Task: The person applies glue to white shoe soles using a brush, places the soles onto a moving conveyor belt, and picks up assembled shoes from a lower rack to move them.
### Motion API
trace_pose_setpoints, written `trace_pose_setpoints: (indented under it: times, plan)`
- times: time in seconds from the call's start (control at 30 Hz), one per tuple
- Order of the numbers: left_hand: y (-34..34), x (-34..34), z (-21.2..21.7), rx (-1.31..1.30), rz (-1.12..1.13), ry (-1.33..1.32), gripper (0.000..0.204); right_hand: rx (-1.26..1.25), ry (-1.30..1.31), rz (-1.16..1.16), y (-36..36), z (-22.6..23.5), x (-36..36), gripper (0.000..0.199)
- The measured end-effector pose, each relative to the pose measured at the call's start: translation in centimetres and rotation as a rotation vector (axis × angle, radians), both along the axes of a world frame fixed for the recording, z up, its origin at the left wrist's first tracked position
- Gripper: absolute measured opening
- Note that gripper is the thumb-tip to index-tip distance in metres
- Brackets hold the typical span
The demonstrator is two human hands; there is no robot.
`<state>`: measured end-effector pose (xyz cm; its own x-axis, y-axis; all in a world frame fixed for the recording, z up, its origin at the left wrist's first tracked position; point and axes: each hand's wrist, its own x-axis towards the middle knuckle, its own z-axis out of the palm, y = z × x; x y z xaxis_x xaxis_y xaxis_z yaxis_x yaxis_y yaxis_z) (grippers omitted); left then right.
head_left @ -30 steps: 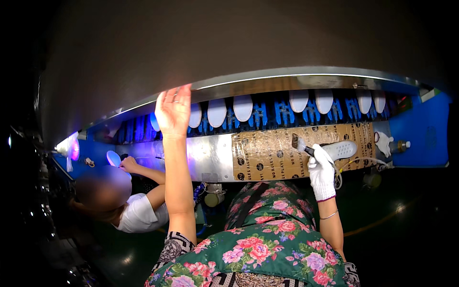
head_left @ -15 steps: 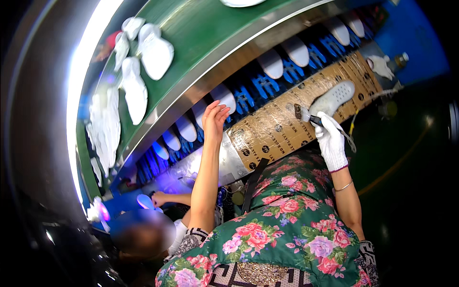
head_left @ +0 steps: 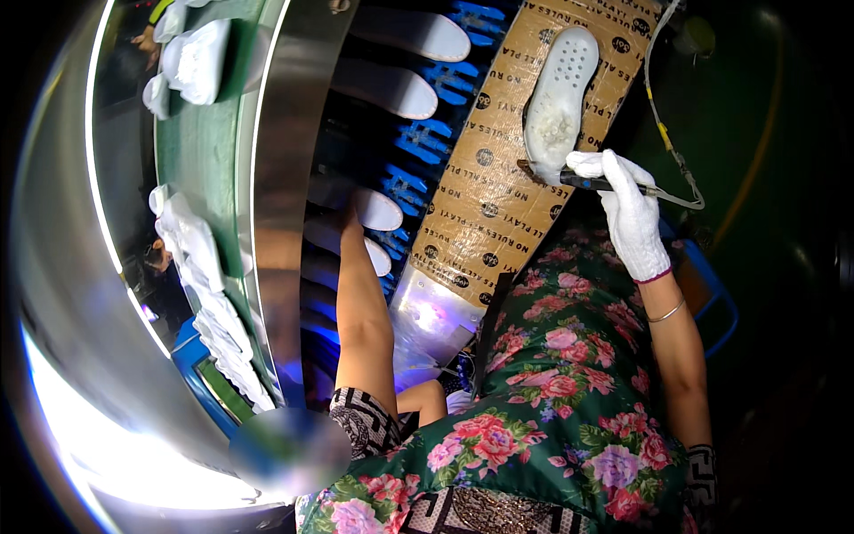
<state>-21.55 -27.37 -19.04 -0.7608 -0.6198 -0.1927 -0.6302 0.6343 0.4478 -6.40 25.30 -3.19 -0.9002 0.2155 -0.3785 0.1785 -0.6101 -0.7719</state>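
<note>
White-gloved right hand (head_left: 627, 214) brushes (head_left: 569, 178) one white sole (head_left: 559, 98).

You are on a shoe factory line. White foam soles sit on blue plastic racks (head_left: 418, 142) beside a long green conveyor belt (head_left: 209, 187), with more white pieces lying on that belt.

**Work surface, blue rack, upper belt**

Work surface covered with a brown printed cardboard sheet (head_left: 498, 191) – one white shoe sole (head_left: 559, 102) lies on it, tread side up, near the far end. Bare metal end (head_left: 433, 311) of the surface shows below the cardboard, shiny under light. Beside it, a blue rack (head_left: 425, 142) carries white soles (head_left: 411, 34) in a row, each on its own peg. Above that, a curved green belt (head_left: 200, 169) with a metal rim – white shoe parts (head_left: 200, 58) lie on it in clusters.
</note>
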Motion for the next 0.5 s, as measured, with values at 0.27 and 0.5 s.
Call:
trace_pose_setpoints:
  times: [0.27, 0.5]
  plan:
    - [-2.7, -0.4, -3.0, 0.108, 0.06, 0.157, 0.055, -0.046, -0.082, 0.026, 0.7, 2.8, -1.3, 0.029]
    - [-2.6, 3.6, 1.6, 0.581, 0.295, 0.404, 0.063, 0.088, 0.007, 0.136, -0.4, 2.0, -2.9, 0.03]
